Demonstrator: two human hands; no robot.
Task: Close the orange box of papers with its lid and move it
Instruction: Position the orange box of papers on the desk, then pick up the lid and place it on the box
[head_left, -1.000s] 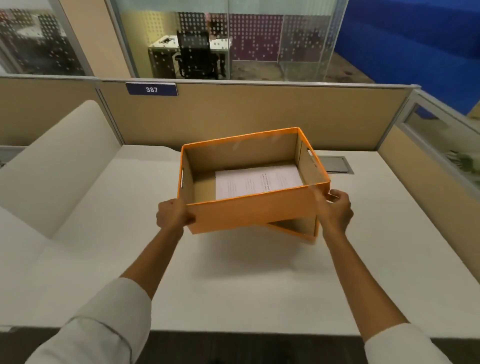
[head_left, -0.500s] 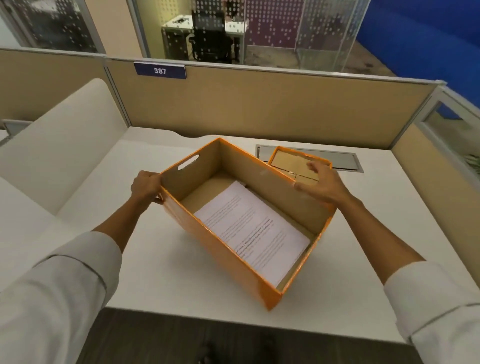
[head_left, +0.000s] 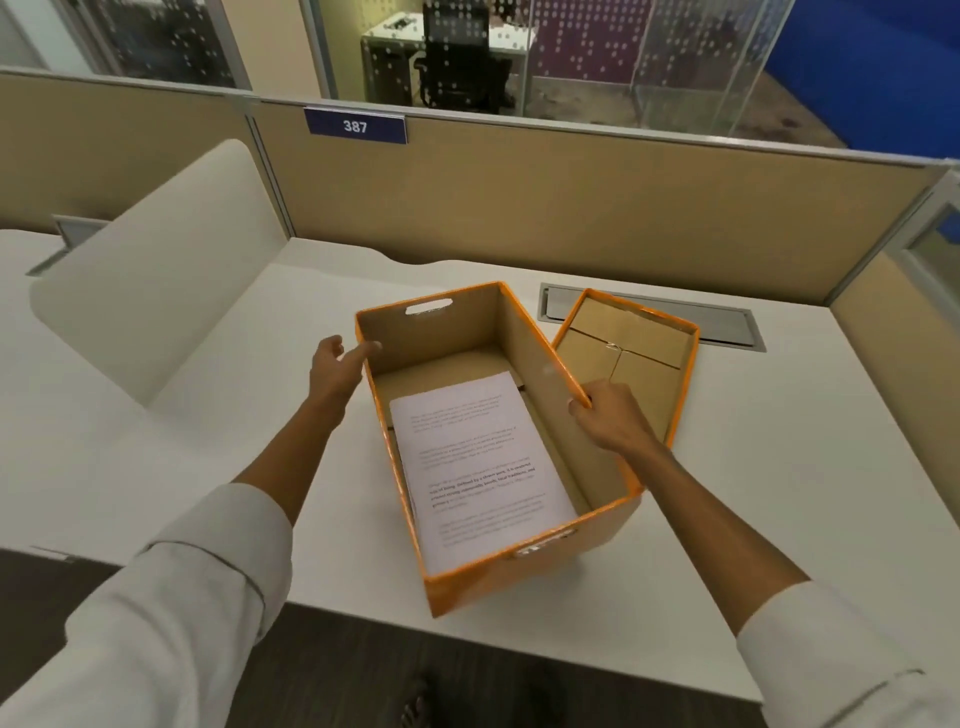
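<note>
The open orange cardboard box (head_left: 498, 441) of white printed papers (head_left: 480, 462) sits on my white bench (head_left: 218, 415), its near corner overhanging; the upturned orange lid (head_left: 631, 358) lies just right. My left hand (head_left: 332, 371) hovers open, right hand (head_left: 613, 421) grips the rim. A careless nudge could tip it off.

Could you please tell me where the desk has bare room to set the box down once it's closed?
Bare desk lies left of the orange box, up to the white divider. Right of the box it's crowded: the lid lies there.
</note>
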